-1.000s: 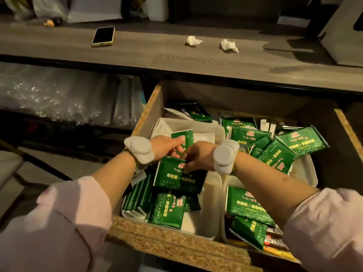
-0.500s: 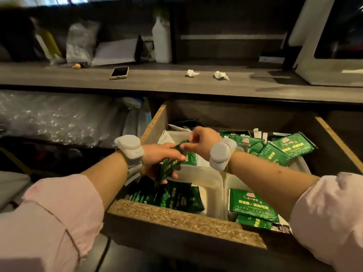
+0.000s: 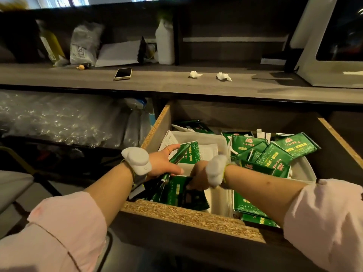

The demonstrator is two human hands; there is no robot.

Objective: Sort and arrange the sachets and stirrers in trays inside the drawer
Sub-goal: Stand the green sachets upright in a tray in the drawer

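The left hand [image 3: 164,163] is holding a fanned bundle of green sachets [image 3: 186,154] over the left white tray [image 3: 216,137], thumb clamped below and fingers spread along the far side. Half a second ago this hand was gripping the bundle lower and nearer the drawer's front edge; it is now sitting further in, with more packets gathered.

The right hand [image 3: 198,176] has dropped from above the bundle and is now reaching down into the loose dark-green sachets [image 3: 176,193] in the near-left part of the drawer [image 3: 176,211]. It is curled closed on one of these, though the fingertips are hidden. Judgement: collection is proceeding packet by packet; sorting is far from complete.

To the right, another heap of sachets [image 3: 275,154] is lying across the right tray [image 3: 306,171], with white stirrer wrappers [image 3: 261,133] standing behind it.

Labelling: the sachets are bearing yellow characters and a red emblem, too small to read. A bag [image 3: 84,44] on the counter is carrying dark print, illegible.
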